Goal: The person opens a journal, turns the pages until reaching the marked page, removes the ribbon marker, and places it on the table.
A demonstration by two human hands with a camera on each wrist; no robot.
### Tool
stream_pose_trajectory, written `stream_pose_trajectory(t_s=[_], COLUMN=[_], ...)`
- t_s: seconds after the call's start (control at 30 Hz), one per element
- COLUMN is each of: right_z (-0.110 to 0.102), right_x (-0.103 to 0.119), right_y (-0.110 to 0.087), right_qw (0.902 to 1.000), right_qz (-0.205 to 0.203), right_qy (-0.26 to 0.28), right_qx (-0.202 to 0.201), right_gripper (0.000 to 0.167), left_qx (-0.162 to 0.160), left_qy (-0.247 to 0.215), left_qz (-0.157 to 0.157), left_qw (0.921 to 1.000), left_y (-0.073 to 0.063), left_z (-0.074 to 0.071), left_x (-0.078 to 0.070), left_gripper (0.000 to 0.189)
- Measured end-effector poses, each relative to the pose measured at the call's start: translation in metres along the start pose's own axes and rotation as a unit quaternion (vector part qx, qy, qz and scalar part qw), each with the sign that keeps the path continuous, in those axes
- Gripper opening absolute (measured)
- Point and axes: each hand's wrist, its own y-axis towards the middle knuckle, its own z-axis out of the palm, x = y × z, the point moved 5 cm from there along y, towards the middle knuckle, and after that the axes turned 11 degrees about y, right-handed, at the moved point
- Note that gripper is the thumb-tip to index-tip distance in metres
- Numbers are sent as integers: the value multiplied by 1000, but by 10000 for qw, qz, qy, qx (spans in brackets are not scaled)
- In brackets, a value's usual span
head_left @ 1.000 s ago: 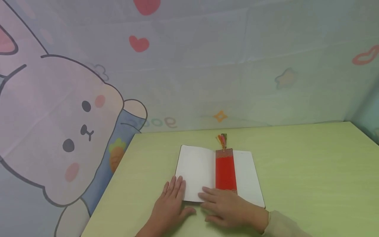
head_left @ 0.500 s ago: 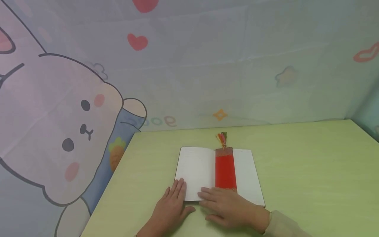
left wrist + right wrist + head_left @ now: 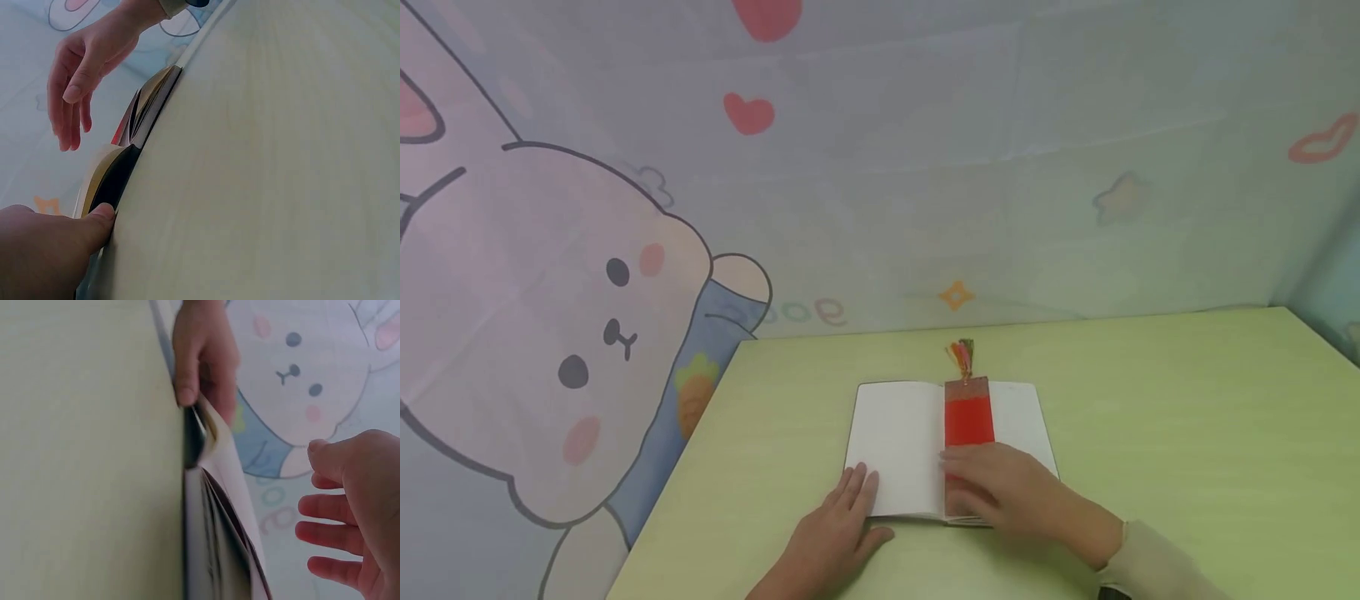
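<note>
Head view: tabletop carries open notebook; right hand hovers, fingers loosely parted, pinching nothing; left hand, fingers straight, rests on lower-left corner; red bookmark lies inside. Best: steady notebook, avoid snagging tassel.

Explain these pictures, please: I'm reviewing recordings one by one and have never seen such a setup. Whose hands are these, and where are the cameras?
There is no machine here, just a person's two bare hands. The wide view comes from a camera on the head, looking forward and down; the two close views come from cameras on the wrists. On the green table lies an open book. On its right page, along the fold, lies a red bookmark with a colourful tassel. The left hand rests its fingers on the book's near left corner. The right hand hovers above the book and holds nothing.
</note>
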Motion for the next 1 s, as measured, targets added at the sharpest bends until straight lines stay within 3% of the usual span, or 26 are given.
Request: stream_pose_trajectory(t_s=[0.2, 0.3, 0.47, 0.6, 0.7, 0.77, 0.93, 1.0], right_z=[-19, -23, -30, -37, -39, -37, -29, -25], right_x=[-20, -30, -48, -62, -73, -82, -100, -106], right_y=[-4, -8, -12, -12, -12, -13, -15, -17], right_qw=[9974, 9934, 9763, 9589, 9384, 9172, 8570, 8278], right_qz=[560, 998, 1984, 2539, 3152, 3683, 4707, 5058], right_qy=[-61, -133, 158, 415, 740, 1094, 2007, 2369], right_qx=[-453, -551, -845, -1195, -1207, -1056, -617, -533], right_gripper=[34, 32, 26, 21, 21, 22, 30, 33], left_qx=[422, 475, 371, 360, 364, 373, 553, 648], left_qy=[-322, -340, -100, -9, 19, 66, 161, 151], left_qz=[-159, -165, -32, 17, 30, 45, 11, -20], left_qw=[9985, 9982, 9993, 9993, 9993, 9993, 9983, 9978], left_y=[1, 1, 0, 0, 0, 0, 2, 3], left_z=[3, 4, 6, 8, 8, 7, 6, 6], left_x=[1, 0, -1, -3, -4, -5, -5, -5], left_gripper=[70, 70, 69, 68, 68, 68, 68, 68])
